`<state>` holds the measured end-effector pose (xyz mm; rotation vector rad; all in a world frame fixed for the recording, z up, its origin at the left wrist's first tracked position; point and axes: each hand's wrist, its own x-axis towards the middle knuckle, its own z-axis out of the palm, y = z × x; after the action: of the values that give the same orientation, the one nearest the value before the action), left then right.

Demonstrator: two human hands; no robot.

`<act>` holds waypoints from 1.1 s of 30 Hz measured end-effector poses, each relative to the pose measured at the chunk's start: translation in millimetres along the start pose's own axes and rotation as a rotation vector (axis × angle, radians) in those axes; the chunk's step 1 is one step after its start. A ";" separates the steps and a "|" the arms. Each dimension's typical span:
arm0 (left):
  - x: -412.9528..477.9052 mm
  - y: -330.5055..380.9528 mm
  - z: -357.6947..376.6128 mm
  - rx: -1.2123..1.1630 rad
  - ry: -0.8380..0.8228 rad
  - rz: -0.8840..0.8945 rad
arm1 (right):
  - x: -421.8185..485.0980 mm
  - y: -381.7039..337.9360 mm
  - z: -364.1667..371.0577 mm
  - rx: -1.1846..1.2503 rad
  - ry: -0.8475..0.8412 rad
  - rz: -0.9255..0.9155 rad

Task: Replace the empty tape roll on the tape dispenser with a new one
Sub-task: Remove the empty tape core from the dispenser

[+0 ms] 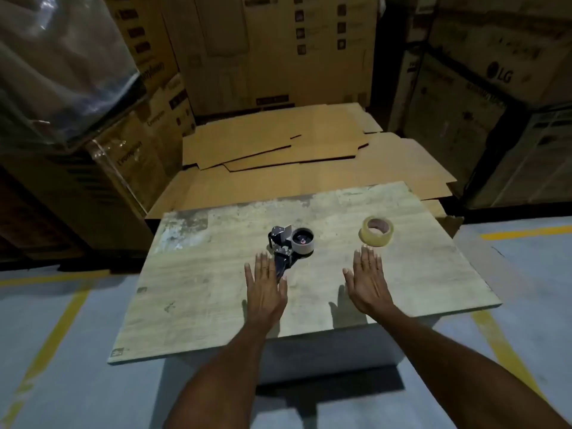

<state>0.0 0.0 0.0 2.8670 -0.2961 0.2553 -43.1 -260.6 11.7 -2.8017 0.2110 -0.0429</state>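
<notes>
2 flat hands, left hand (pixel 265 286) and right hand (pixel 369 281), fingers straight and together, hover over the counter (pixel 198 292). Tape dispenser (pixel 289 246) lies mid-counter, beside the left fingertips; new tape roll (pixel 376 231) near the far right edge. Flattened cardboard (pixel 278 156) lies behind.

The tape dispenser (pixel 289 246) is lying near the middle of the wooden board (pixel 201 274), its handle partly hiding behind the left hand (pixel 266 289). A bare strip of board is lying open between the dispenser and the tape roll (pixel 376 231) at the far right. The right hand (pixel 368 283) is spreading flat just short of that roll. The board's left half is offering open room. Flattened cardboard sheets (pixel 278 144) and stacked cartons (pixel 464 113) are closing in behind and on both sides.
</notes>
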 end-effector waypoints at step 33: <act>89.1 -28.5 35.4 -0.235 -0.406 -0.118 | 74.7 19.4 32.4 0.559 -0.142 0.101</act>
<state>97.4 1.9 -22.6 2.6668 -0.2111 -0.3648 29.8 -279.5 -24.8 -2.2244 0.2597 0.1053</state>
